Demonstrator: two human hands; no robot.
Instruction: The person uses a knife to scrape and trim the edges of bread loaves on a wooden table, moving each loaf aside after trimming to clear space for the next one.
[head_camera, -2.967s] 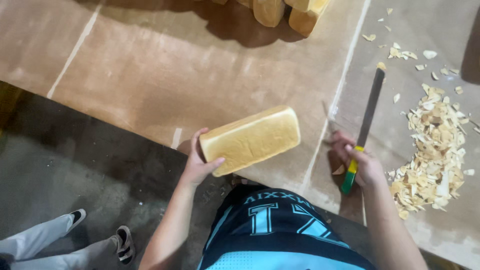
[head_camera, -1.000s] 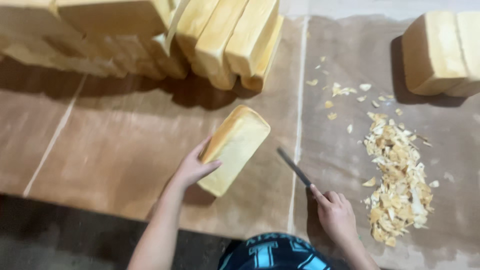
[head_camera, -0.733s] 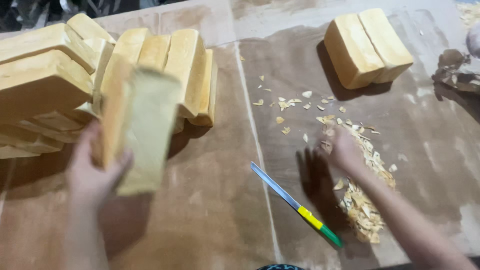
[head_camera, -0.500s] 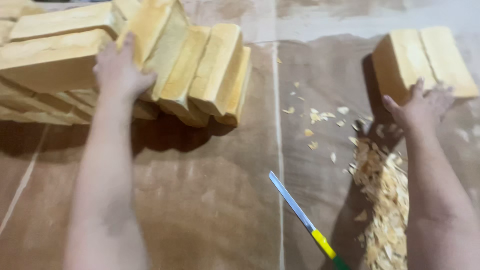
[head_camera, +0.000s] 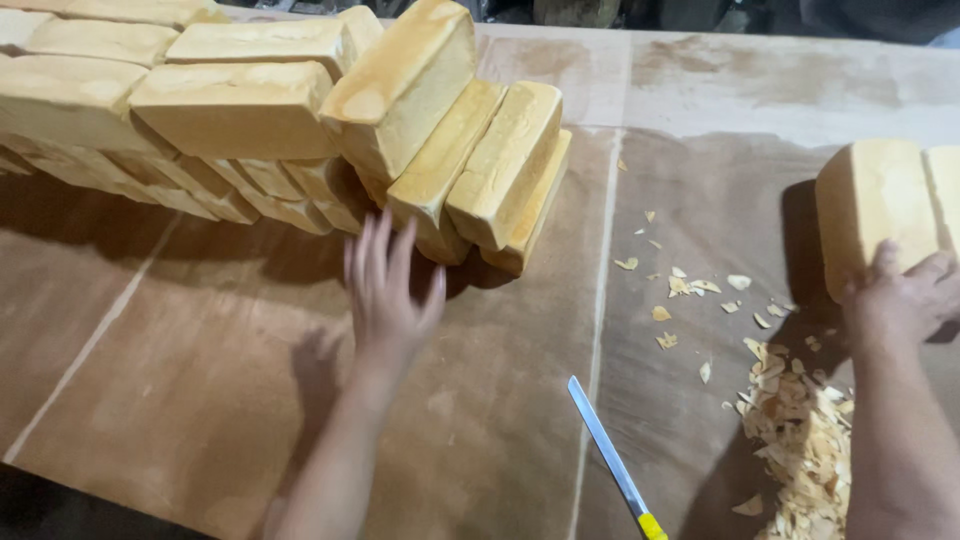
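My left hand (head_camera: 388, 282) hovers open and blurred just in front of a leaning stack of golden loaves (head_camera: 430, 150), holding nothing. The topmost loaf (head_camera: 400, 85) rests tilted on the stack. My right hand (head_camera: 905, 300) reaches to the right edge and grips the near end of a loaf (head_camera: 870, 205) that lies beside another loaf (head_camera: 945, 190). A long knife (head_camera: 608, 450) with a yellow handle lies on the brown paper between my arms, untouched.
Brown paper (head_camera: 200, 380) covers the table. A heap of bread crust shavings (head_camera: 800, 440) lies by my right forearm, with scattered flakes (head_camera: 690, 290) further up. More loaves (head_camera: 130, 90) are piled at the back left.
My left hand put the loaf on the stack, let go and drew back. My right hand laid down the knife, reached right and took hold of a loaf.
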